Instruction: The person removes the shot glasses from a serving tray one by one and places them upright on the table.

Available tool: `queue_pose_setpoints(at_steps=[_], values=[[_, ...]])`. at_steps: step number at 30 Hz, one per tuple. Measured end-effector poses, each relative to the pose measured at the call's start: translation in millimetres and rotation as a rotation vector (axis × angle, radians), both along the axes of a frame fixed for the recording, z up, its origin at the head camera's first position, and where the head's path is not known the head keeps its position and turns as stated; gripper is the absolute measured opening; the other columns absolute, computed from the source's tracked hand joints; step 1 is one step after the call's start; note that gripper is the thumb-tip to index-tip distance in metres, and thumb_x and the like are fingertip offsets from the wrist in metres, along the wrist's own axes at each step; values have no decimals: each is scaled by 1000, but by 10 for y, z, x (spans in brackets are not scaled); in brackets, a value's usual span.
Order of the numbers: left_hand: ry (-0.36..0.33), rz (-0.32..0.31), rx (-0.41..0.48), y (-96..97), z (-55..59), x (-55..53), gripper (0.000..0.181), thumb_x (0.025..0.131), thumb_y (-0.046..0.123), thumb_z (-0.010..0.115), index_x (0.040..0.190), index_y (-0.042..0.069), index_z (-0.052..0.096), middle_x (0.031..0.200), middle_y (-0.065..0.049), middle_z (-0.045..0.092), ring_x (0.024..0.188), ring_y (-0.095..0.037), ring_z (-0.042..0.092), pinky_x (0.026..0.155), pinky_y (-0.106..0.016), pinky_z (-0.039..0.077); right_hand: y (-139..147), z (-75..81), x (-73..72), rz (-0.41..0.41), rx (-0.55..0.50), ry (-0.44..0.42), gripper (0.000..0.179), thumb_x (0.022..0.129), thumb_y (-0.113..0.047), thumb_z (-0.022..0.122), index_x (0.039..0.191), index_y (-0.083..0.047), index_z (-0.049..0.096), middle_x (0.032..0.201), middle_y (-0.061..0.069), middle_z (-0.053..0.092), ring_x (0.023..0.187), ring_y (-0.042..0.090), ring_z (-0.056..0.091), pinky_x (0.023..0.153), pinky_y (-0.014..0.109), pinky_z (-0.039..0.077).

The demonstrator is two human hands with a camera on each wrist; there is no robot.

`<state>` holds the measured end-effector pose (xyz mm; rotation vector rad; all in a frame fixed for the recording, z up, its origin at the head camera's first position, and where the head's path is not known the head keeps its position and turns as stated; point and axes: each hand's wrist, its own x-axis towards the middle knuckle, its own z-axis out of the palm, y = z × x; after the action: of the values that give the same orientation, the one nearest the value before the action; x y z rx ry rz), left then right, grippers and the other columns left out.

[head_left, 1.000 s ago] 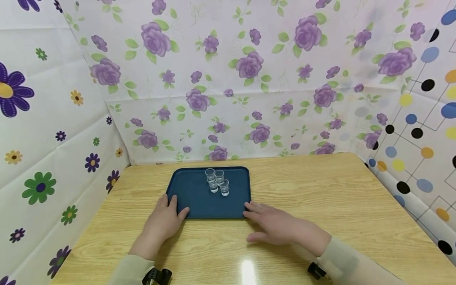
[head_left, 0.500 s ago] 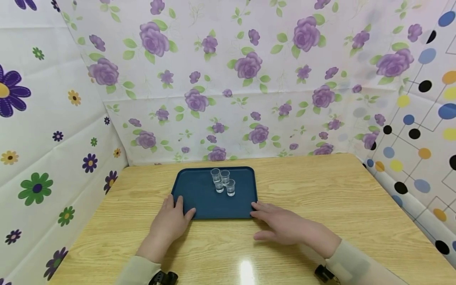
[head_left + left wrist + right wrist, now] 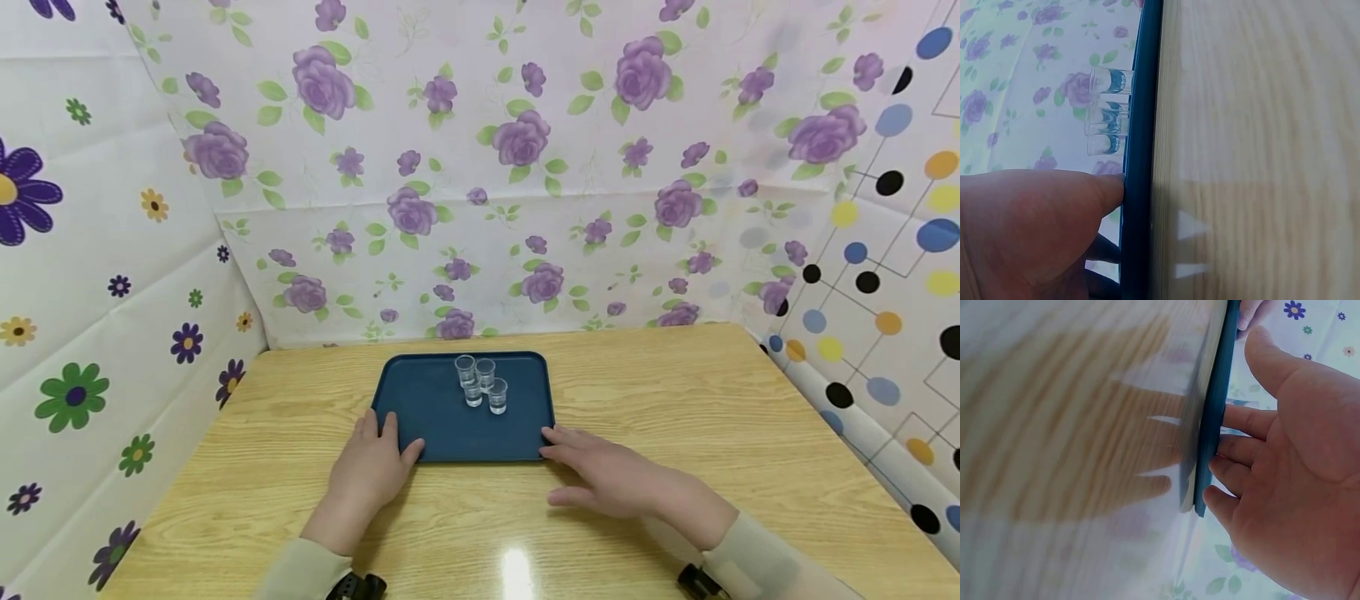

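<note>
A dark blue rectangular tray (image 3: 438,412) lies flat on the table. Clustered towards its back right are several small clear shot glasses (image 3: 497,398), standing upright close together. My left hand (image 3: 366,473) spans the tray's front left corner, fingers along the left edge and thumb at the front rim. In the left wrist view the thumb (image 3: 1107,190) presses against the rim (image 3: 1138,219). At the front right corner, the fingertips of my right hand (image 3: 618,477) touch the tray's edge; its thumb points away from the tray, and the right wrist view shows the fingers extended (image 3: 1250,419).
The wooden table (image 3: 645,392) extends on both sides of the tray and in front of it. Behind stands a wall covering with purple roses (image 3: 412,212); daisy-patterned (image 3: 75,398) and dotted (image 3: 888,325) coverings enclose the left and right.
The tray with the glasses has slid to the right along the table, a little at a time. Both hands have moved right with it, staying at its front corners.
</note>
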<state>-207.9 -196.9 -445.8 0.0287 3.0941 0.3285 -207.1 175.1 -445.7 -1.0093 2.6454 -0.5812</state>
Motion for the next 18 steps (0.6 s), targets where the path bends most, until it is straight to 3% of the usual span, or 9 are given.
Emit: queue_pose_setpoints(at_steps=[9, 18], values=[[4, -20, -17, 90, -24, 0, 77, 114, 46, 60, 164, -10, 42, 169, -42, 29, 159, -55, 30, 126, -63, 34, 122, -30, -27, -76, -10, -49, 70, 108, -59, 63, 161, -13, 59, 179, 6, 33, 165, 40, 28, 129, 63, 30], [17, -42, -29, 171, -21, 32, 76, 114, 46, 61, 162, -10, 45, 168, -41, 32, 158, -54, 34, 125, -62, 37, 248, -33, -26, -77, -43, -62, 67, 110, -59, 61, 160, -15, 60, 179, 6, 33, 164, 43, 27, 129, 65, 28]])
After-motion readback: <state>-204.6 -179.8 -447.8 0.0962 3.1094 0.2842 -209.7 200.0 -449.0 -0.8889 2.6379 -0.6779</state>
